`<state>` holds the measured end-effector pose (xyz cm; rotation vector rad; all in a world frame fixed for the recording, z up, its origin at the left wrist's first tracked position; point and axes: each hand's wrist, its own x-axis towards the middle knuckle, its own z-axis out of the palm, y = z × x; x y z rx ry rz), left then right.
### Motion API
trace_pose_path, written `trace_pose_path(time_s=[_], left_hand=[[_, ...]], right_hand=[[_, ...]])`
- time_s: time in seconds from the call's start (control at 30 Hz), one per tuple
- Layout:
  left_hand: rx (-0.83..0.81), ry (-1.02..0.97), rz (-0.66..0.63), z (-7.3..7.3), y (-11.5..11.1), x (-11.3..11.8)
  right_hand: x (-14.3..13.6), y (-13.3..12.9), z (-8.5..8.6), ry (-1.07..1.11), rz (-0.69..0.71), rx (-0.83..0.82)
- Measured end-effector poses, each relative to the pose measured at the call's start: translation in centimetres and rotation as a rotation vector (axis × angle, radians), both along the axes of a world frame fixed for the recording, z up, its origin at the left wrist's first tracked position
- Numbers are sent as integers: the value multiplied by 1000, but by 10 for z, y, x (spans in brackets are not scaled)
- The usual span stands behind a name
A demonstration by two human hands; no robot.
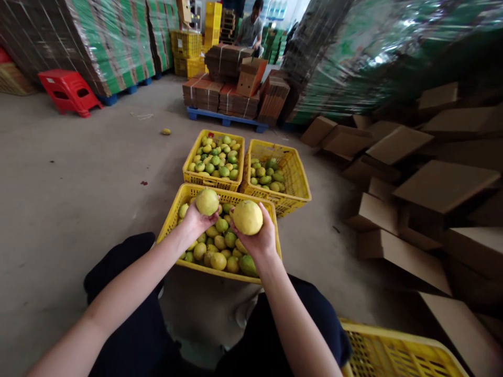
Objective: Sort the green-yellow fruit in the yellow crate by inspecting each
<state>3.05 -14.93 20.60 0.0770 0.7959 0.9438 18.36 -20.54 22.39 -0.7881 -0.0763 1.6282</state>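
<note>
A yellow-green round fruit (207,202) rests in my left hand (196,220), fingers curled under it. My right hand (262,236) holds a larger yellow fruit (248,218) in its palm. Both hands are above the near yellow crate (220,273), which is filled with yellow and green fruits. Behind it on the left stands a second yellow crate (212,181), also full of fruit. A third yellow crate (301,173), at the back right, has fruits mostly in its left part.
A blue pallet (226,118) carries stacked flat cardboard, with a person (250,31) behind. Open cardboard boxes (408,209) pile up at right. A red stool (70,90) stands left. Another yellow crate (396,343) is at lower right. One fruit (165,132) lies on the floor.
</note>
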Motion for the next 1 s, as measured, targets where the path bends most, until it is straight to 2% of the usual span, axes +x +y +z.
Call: trace_pose_path(time_s=[0.1,0.2,0.27,0.33,0.4,0.43,0.5,0.63,0.73,0.8,0.87,0.93,1.0], left_hand=[[-103,-4,161,9,0,1],[-94,-68,224,20,1,0],[-82,-91,279,24,2,-3],[-83,-85,307,25,2,-5],[-51,-61,260,25,0,-6],[11,-35,216,25,-1,-5],[241,67,120,25,-5,-5],[748,328,-69,26,-17,-2],[896,390,-148,27,-25,-1],[905,378,-167,25,-27,1],[856,330,-165,23,-25,3],[716,243,-121,20,-21,6],[481,129,-26,17,-15,8]], right_hand=[[2,2,-2,10,57,-24],[5,3,-6,-18,127,-62],[6,4,-7,-33,118,-85],[6,2,-7,-35,105,-84],[5,1,-5,-31,107,-42],[5,-1,-3,-35,108,-15],[3,-3,-1,-72,85,34],[0,-8,0,-268,-117,155],[-1,-11,0,-415,-248,266],[-1,-12,1,-429,-253,294],[0,-10,2,-370,-211,244],[0,-8,4,-253,-137,131],[1,-5,4,-106,-57,24]])
